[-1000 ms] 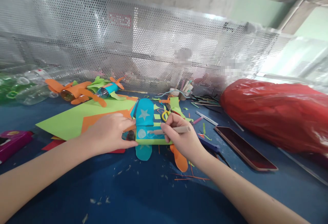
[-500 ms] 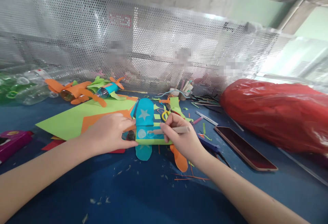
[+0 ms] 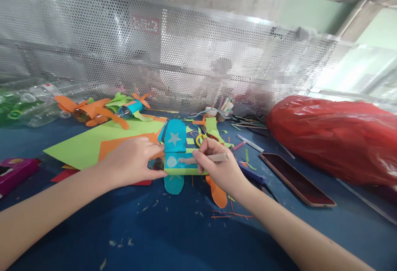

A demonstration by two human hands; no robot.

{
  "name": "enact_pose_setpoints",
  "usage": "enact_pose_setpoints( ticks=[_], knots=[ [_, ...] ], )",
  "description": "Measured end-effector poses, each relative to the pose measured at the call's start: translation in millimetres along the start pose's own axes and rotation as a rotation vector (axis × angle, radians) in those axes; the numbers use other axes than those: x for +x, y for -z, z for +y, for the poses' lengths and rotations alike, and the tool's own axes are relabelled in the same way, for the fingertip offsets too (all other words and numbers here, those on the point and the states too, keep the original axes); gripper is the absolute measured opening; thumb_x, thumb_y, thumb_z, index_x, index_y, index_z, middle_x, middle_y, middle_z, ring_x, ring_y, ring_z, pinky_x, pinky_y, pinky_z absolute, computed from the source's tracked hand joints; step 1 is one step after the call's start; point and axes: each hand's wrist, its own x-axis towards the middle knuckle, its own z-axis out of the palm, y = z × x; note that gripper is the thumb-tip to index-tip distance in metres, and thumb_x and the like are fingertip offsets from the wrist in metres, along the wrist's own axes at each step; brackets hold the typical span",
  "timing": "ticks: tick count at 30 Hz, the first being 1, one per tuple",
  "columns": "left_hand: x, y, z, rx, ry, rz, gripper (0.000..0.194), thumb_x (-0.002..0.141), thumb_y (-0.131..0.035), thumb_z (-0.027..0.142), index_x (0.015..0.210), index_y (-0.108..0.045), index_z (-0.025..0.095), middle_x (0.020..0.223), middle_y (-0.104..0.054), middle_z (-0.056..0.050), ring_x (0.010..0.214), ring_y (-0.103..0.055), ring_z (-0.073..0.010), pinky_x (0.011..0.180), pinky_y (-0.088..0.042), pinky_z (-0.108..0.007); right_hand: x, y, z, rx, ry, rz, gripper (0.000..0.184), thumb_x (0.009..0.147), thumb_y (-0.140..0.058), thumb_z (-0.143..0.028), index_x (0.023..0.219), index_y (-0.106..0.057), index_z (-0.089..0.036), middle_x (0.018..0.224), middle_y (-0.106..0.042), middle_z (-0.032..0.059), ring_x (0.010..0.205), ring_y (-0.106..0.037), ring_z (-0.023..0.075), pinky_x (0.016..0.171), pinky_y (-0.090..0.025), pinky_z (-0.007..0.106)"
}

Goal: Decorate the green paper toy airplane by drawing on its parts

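A toy plane made from a bottle wrapped in lime and blue paper point(image 3: 170, 172) lies in front of me. Its blue wing point(image 3: 174, 134) bears a pale star, and a second wing sticks out below. My left hand point(image 3: 133, 159) grips the plane's left end between thumb and fingers, beside the dark bottle neck. In my right hand point(image 3: 217, 165) is a pale marker pen point(image 3: 221, 157), its tip on the blue strip along the body. Two whitish circles show there, the left one filled in. An orange paper blade point(image 3: 217, 192) pokes out under my right hand.
Coloured paper sheets point(image 3: 80, 147) lie left, with finished bottle planes point(image 3: 93, 112) and clear bottles point(image 3: 40, 101) behind. Yellow-handled scissors point(image 3: 199, 139) and scraps are beyond the plane. A phone point(image 3: 297, 180), a blue glue gun point(image 3: 252, 174) and a red plastic bag point(image 3: 335, 134) are right.
My right hand and the marker have shifted very slightly left over the blue strip. My left hand and the plane stay where they were.
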Motion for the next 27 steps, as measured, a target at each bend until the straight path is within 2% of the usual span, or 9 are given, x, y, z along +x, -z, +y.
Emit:
enact_pose_setpoints(
  ticks=[11, 21, 27],
  knots=[
    [0.1, -0.4, 0.6, 0.031, 0.002, -0.003, 0.035, 0.092, -0.072, 0.051, 0.110, -0.075, 0.021, 0.096, -0.079, -0.008, 0.090, -0.070, -0.0298, 0.076, -0.054, -0.040, -1.1, 0.1, -0.6, -0.011, -0.008, -0.013, 0.030, 0.086, -0.066, -0.041, 0.072, -0.045, -0.026, 0.054, -0.054, -0.0067, 0.050, -0.052, 0.0125, 0.054, -0.043, 0.026],
    [0.3, 0.3, 0.6, 0.012, 0.002, -0.010, 0.036, 0.093, -0.070, 0.051, 0.109, -0.075, 0.019, 0.094, -0.078, -0.009, 0.088, -0.070, -0.0307, 0.075, -0.054, -0.042, -1.6, 0.4, 0.0, -0.013, 0.000, -0.018, 0.029, 0.086, -0.065, -0.041, 0.072, -0.045, -0.026, 0.054, -0.055, -0.0062, 0.050, -0.053, 0.0124, 0.053, -0.041, 0.026],
    [0.6, -0.6, 0.6, 0.007, 0.008, -0.002, 0.033, 0.091, -0.073, 0.051, 0.107, -0.075, 0.022, 0.097, -0.079, -0.007, 0.090, -0.070, -0.0298, 0.076, -0.054, -0.040, -1.3, 0.5, -0.2, -0.010, -0.012, -0.037, 0.029, 0.087, -0.066, -0.040, 0.071, -0.045, -0.026, 0.054, -0.054, -0.0066, 0.049, -0.052, 0.0124, 0.052, -0.040, 0.027]
  ],
)
